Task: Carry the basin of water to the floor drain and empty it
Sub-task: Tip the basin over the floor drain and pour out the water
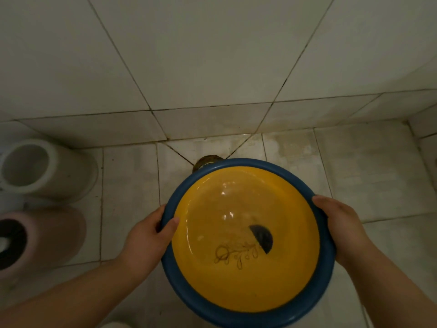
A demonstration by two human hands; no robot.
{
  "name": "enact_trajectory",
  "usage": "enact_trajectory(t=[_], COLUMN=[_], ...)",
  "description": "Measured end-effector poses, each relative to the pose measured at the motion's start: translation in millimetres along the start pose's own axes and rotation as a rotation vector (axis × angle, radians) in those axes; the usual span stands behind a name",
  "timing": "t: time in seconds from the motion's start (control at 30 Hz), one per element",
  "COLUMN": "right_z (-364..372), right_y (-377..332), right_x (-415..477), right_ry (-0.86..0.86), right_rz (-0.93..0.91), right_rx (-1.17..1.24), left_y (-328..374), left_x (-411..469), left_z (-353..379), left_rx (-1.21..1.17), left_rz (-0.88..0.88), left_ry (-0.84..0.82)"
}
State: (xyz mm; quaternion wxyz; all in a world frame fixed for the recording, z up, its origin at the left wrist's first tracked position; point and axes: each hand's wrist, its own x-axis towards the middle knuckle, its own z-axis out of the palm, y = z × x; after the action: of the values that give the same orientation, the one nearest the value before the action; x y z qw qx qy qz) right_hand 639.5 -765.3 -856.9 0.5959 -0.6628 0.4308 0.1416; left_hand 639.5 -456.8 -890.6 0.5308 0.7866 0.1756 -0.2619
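A round basin point(236, 163) with a blue rim and yellow inside fills the lower middle of the head view. It holds clear water and sits roughly level. My left hand point(151, 235) grips the rim on the left, thumb over the edge. My right hand point(340, 223) grips the rim on the right. The floor drain point(208, 159), a dark stained ring, shows just beyond the basin's far edge, partly hidden by it, near the foot of the tiled wall.
A white cylindrical container point(47, 169) stands on the floor at the left. A pink container point(45, 240) with a dark opening stands below it. The tiled wall point(212, 55) rises right behind the drain. Wet, stained floor tiles point(366, 174) spread to the right.
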Motion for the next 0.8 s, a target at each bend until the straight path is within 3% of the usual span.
enact_trajectory(t=[0.8], right_z=[2.6], right_y=[0.3], right_x=[4.9], right_ry=[-0.092], right_rz=[0.027], right_rx=[0.034], left_y=[-13.7], left_x=[-7.3], left_z=[-1.6], left_rx=[0.012], left_rz=[-0.048], left_ry=[-0.004])
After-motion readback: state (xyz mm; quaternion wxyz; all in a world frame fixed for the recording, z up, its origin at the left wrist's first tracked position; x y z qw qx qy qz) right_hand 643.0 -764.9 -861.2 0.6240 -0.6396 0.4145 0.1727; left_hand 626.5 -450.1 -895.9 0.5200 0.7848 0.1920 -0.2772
